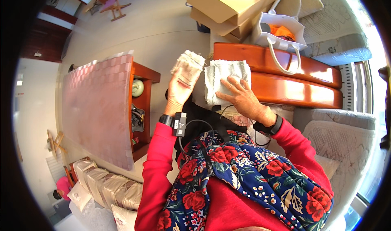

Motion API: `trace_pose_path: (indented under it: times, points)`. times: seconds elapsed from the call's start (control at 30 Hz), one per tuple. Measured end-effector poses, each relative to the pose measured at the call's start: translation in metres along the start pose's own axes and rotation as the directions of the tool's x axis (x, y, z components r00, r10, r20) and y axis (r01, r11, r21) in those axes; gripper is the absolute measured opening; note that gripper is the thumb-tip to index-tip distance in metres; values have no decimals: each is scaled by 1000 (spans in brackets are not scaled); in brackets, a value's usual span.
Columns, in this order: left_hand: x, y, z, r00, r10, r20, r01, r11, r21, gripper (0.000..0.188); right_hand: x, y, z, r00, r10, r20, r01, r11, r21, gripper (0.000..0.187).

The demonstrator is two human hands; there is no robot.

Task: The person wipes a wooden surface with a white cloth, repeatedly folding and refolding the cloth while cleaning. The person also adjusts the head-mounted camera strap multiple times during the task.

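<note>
Honestly, the pale folded cloth [215, 78] by the wooden boards' [293, 89] end could skid or unfold, since the right hand [244, 100] is just spread flat on it while the left hand [179, 88] grips the beige cloth [190, 63].

A white tote bag [260, 36] holding an orange item [282, 31] stands upper right, beside a cardboard box [224, 3]. A pink checked tablecloth [93, 109] covers the wooden table [142, 72] at left.

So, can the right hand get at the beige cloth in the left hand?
Probably yes: the right hand rests on the pale cloth alongside, and the beige cloth sticks out past the left hand.
</note>
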State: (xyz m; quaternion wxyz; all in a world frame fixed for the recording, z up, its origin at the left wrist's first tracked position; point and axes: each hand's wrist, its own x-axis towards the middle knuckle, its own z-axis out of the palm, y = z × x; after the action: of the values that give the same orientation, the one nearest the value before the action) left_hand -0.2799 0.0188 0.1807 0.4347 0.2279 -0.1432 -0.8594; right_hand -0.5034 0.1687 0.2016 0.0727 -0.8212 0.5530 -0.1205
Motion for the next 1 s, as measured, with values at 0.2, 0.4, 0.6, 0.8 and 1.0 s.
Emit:
trace_pose_path:
  times: [0.2, 0.4, 0.6, 0.8, 1.0]
  points:
    - [-8, 3, -4, 995, -89, -39, 87, 995, -48, 42, 0, 42, -20, 982, 170, -87, -166, 985, 49, 45]
    - [-19, 18, -4, 988, -150, 36, 153, 984, -91, 42, -21, 49, -55, 937, 345, -55, -342, 938, 59, 46]
    - [-27, 19, 22, 987, -158, 41, 157, 987, 32, 47, 17, 10, -79, 966, 219, -140, -61, 714, 698, 47]
    - [-36, 21, 46, 982, -170, 82, 138, 944, 301, 52, 42, -20, -71, 975, 118, 188, -177, -103, 979, 46]
    - [-34, 18, 27, 978, -187, 95, 177, 978, 107, 45, 25, -4, -63, 901, 296, 318, -352, 70, 933, 23]
